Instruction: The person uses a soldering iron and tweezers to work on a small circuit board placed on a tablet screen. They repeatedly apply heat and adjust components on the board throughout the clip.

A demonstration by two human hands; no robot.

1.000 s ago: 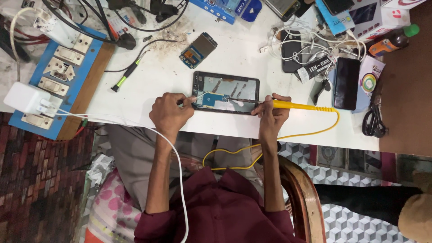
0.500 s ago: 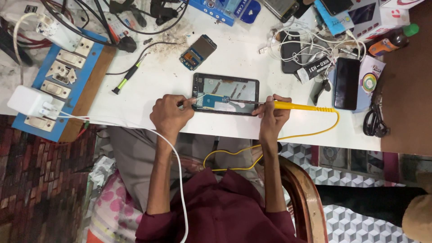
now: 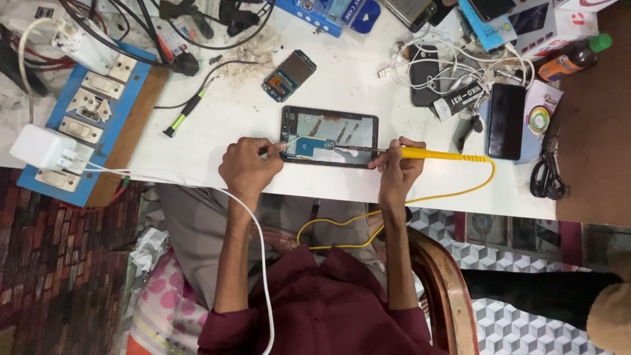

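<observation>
White workbench (image 3: pixel 368 85) | opened phone (image 3: pixel 328 136) near front edge | left hand (image 3: pixel 248 169) pinches tweezers (image 3: pixel 281 146) | right hand (image 3: pixel 396 165) grips soldering iron (image 3: pixel 434 155) | risk: tip slipping, scorching board

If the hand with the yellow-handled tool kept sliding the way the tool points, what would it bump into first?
The right hand aims the yellow soldering iron toward the other hand, across the opened phone. Likely it would first meet the small blue board inside, then the left hand; height above the phone is unclear.
</observation>
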